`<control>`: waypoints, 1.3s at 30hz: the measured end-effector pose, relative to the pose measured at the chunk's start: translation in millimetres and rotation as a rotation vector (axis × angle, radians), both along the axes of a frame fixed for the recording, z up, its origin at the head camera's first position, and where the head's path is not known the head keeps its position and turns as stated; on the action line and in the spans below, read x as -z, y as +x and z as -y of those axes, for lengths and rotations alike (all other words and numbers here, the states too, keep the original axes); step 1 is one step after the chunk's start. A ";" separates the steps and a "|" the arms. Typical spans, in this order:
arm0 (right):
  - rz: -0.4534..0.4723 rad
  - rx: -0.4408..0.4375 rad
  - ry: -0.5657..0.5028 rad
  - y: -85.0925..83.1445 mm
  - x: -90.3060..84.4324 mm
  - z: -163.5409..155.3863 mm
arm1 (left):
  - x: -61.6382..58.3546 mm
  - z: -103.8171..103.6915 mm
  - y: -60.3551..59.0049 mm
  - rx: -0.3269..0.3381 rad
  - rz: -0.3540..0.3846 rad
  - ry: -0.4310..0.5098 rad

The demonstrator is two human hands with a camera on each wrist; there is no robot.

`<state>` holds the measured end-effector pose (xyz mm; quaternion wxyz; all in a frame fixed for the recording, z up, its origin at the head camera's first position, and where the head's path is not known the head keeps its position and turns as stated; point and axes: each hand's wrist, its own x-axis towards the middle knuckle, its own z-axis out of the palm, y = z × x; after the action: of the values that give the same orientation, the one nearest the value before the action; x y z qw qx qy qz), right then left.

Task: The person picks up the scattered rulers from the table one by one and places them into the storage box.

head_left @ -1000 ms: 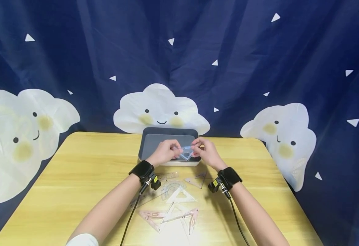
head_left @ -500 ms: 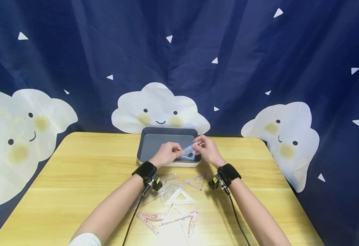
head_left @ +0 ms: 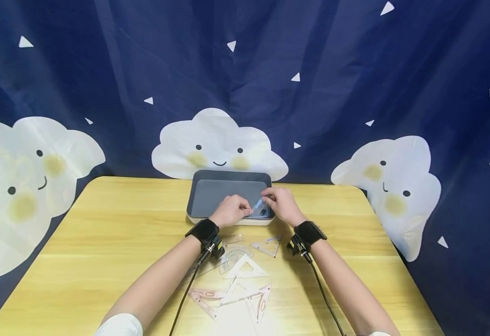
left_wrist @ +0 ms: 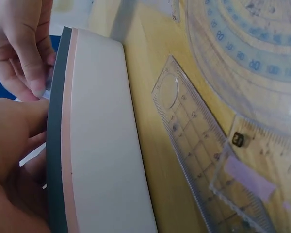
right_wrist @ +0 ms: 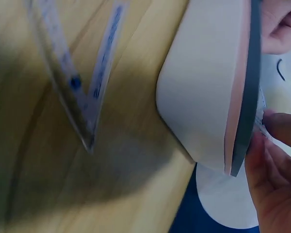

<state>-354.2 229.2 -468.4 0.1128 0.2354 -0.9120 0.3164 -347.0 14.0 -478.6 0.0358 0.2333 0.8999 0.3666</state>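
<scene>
A clear triangular set square with blue markings (head_left: 258, 204) is tilted over the front right corner of a dark-lined box (head_left: 213, 189). My left hand (head_left: 231, 211) pinches its near left corner, and my right hand (head_left: 284, 204) pinches the far one. From the left wrist, the box's white outer wall (left_wrist: 102, 126) hides much of the left fingers (left_wrist: 26, 114). In the right wrist view, a sliver of the set square (right_wrist: 261, 114) shows beside my right thumb (right_wrist: 281, 127); whether its lower edge touches the box floor is hidden.
Nearer on the wooden table lie a small purple-marked set square (head_left: 269, 246), a protractor (head_left: 233, 261), a clear ruler (left_wrist: 182, 116), a white-looking set square (head_left: 245, 269) and pink set squares (head_left: 205, 295). A blue cloud-patterned curtain (head_left: 312, 107) hangs behind the table.
The set square has turned, its blue edge now running steeply between the hands, and it sits lower in the box's right corner. Left hand shifted slightly right; both hands keep their pinch.
</scene>
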 end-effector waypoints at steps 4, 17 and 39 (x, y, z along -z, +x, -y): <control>-0.108 -0.031 0.124 -2.8 1.1 2.2 | 1.4 0.0 -3.2 0.010 0.002 -0.043; -0.152 0.007 0.300 -3.6 6.7 2.6 | 1.2 -7.9 -10.0 0.023 0.060 -0.094; 0.011 0.052 0.290 -2.7 15.6 -3.1 | 2.6 -13.0 -11.3 -0.061 0.075 -0.071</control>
<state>-356.9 232.3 -484.0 0.0809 0.2237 -0.9546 0.1792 -358.2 27.0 -481.2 0.0668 0.1906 0.9170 0.3440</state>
